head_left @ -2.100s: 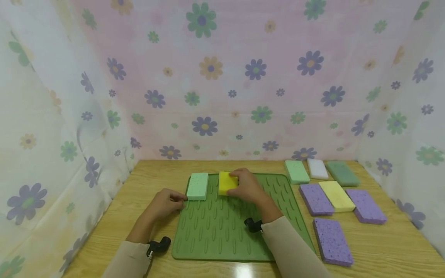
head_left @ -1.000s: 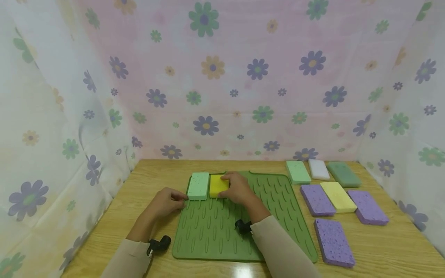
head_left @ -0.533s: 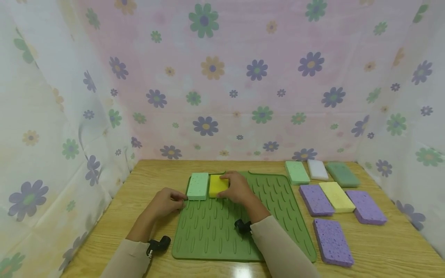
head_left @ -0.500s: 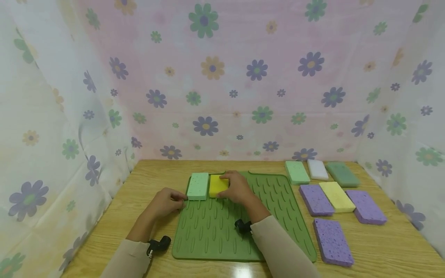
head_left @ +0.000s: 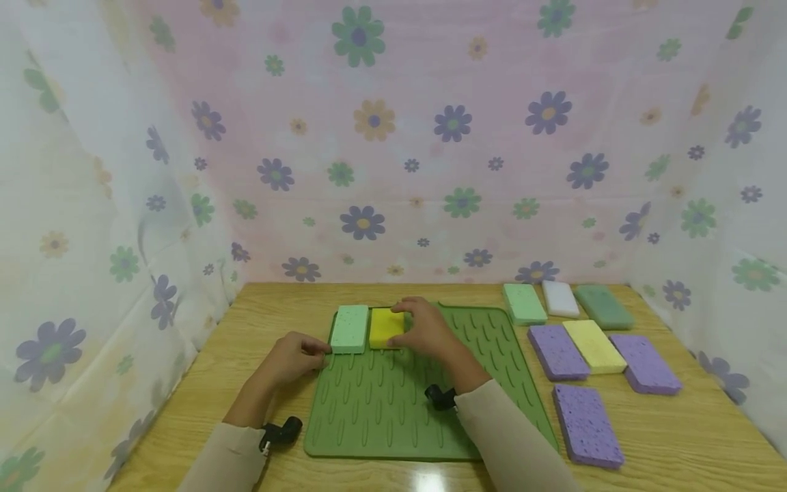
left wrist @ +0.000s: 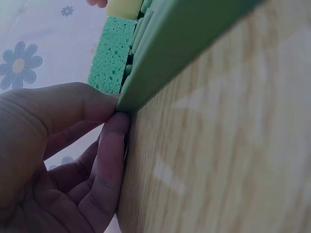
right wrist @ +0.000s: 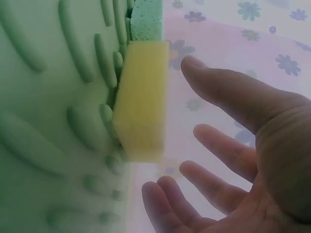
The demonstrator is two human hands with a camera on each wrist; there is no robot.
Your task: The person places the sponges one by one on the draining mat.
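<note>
A ridged green silicone mat point(head_left: 393, 417) lies on the wooden table. My left hand point(head_left: 295, 359) pinches its left edge between thumb and finger, as the left wrist view shows close up. A mint-green sponge point(head_left: 350, 329) sits at the mat's back left corner. Right beside it lies a bright yellow sponge point(head_left: 386, 328), also flat on the ridges. Above this sponge's right side hovers my right hand point(head_left: 427, 331), fingers spread and holding nothing. In the right wrist view, a gap separates the thumb and fingers from the yellow sponge point(right wrist: 142, 102).
Right of the mat, several sponges lie on the table: mint-green point(head_left: 525, 304), white point(head_left: 560, 298), dark green point(head_left: 604, 307), purple point(head_left: 557, 352), pale yellow point(head_left: 594, 346), and two further purple ones. Flowered cloth point(head_left: 424, 171) encloses the table at the back and sides.
My right hand has brought the yellow sponge leftward to the mint-green one, then let go and drawn slightly away to the right. My left hand has stayed at the mat's edge.
</note>
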